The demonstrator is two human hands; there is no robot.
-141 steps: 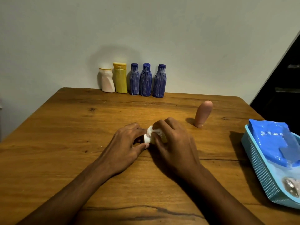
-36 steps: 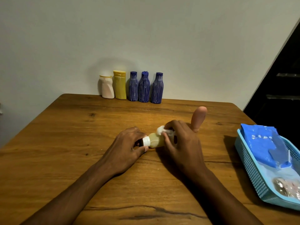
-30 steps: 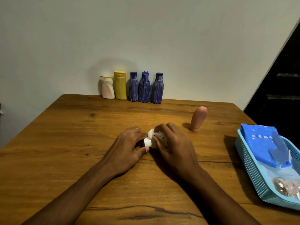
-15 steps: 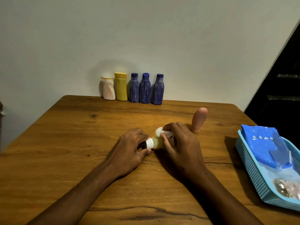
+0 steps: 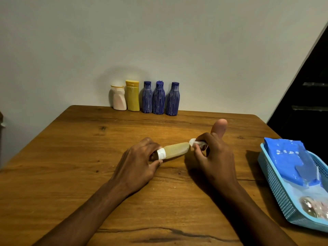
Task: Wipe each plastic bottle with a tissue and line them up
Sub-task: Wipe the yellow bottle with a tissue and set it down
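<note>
Wooden desk (image 5: pixel 71 166), warm brown, and right in the middle of it a pale yellow bottle (image 5: pixel 175 150) is lying on its side, white collar and dark cap pointing left. The left hand (image 5: pixel 140 164) is curling its fingers and thumb around that cap end, its grip wrapping tight. The right hand (image 5: pixel 211 157) is sitting just off the bottle's base, its grip pinching a small wad of white tissue (image 5: pixel 194 142) between thumb and fingers, the tissue touching or almost touching the base; I cannot tell which.

Just behind the right hand a rounded peach-coloured bottle (image 5: pixel 220 126) is standing upright, partly hidden by the knuckles.

Along the far edge, against the wall, five bottles are standing in a row: a white bottle (image 5: pixel 118 98), a yellow bottle (image 5: pixel 132 95) touching it, then three blue ribbed bottles (image 5: pixel 158 98) side by side.

Over at the right edge a light blue plastic basket (image 5: pixel 276 185) is holding a blue tissue pack (image 5: pixel 292 157) and something shiny I cannot make out.
</note>
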